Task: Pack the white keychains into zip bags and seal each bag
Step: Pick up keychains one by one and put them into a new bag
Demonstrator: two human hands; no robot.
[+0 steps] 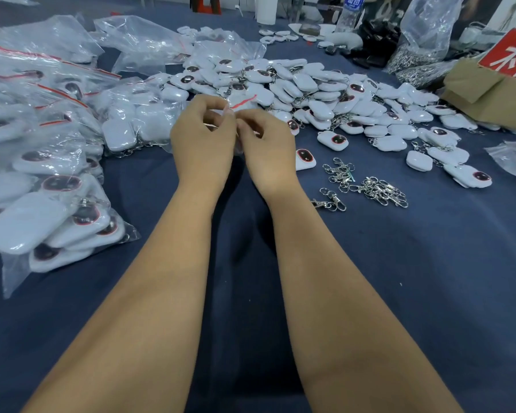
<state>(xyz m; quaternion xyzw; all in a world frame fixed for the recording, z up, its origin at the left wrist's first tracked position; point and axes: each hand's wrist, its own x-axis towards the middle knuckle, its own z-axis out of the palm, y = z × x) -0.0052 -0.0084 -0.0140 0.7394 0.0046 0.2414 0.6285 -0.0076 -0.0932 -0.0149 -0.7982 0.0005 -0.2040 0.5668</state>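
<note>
While pinching a small clear zip bag [241,106] over the middle of the blue tablecloth [399,278], left hand [203,144] and right hand [265,150] held close together, knuckles toward camera. Fingers of both curled, tips nipping the bag's top edge; thumbs mostly hidden. Red zip strip visible just above the fingertips, running up and to the right, so long axis of the bag mouth roughly left-right with a slight tilt. Contents of this bag: cannot tell, hands cover it. Sealed or not: cannot tell.

Far side, just beyond the hands: big loose heap of white keychains [295,84], rounded white cases, some with dark oval faces up, pointing every which way, metal clips tangled among them. Stragglers scattered to the right, one single keychain [305,158] lying just beside the right hand, dark face up.

Left side: pile of filled zip bags [42,162], each with several white keychains inside, red strips at top, overlapping one another. Farther back left, clear bags [149,46] lying flat, contents unclear.

Right of the right forearm: loose metal clips [370,186] in a small cluster on the cloth. Far right: brown cardboard box [489,93] with a red label; big clear bag [426,34] of metal hardware behind; water bottle [352,10] at the back edge.
</note>
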